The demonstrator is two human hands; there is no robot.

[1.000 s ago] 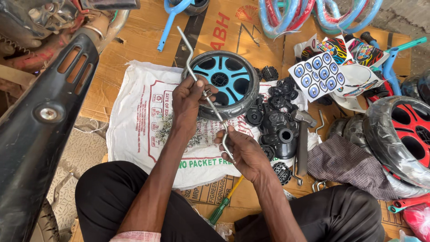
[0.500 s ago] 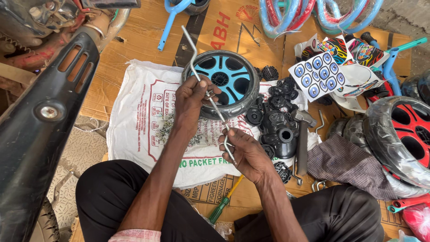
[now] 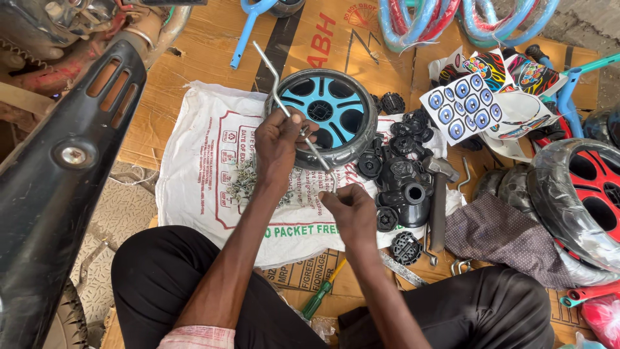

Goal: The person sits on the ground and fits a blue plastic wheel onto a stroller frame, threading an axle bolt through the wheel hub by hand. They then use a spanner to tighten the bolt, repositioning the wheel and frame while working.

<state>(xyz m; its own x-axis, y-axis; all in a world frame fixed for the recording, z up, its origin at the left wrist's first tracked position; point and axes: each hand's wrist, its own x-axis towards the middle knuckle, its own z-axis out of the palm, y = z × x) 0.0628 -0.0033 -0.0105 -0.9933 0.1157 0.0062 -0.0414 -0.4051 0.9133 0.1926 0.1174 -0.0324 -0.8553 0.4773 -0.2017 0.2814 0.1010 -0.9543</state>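
Observation:
My left hand (image 3: 279,143) grips a bent silver metal rod (image 3: 276,81) near its middle, and the rod slants up and away over a small wheel with a blue hub and black tyre (image 3: 324,113). My right hand (image 3: 352,213) pinches the rod's lower end with its fingertips; whether a small part sits there I cannot tell. Both hands hover above a white printed sack (image 3: 206,165) spread on cardboard, where a scatter of small nuts and bolts (image 3: 240,182) lies just left of my left wrist.
Black plastic parts (image 3: 400,171) and a hammer (image 3: 440,194) lie right of my hands. A red-hubbed wheel (image 3: 581,194), sticker sheets (image 3: 465,106), blue frame tubes (image 3: 248,26) and a green-handled screwdriver (image 3: 321,298) surround them. A motorcycle's black exhaust (image 3: 58,187) fills the left side.
Both hands have kept their hold on the rod. The rod's upper end has swung slightly and the right hand has shifted a little along its lower end.

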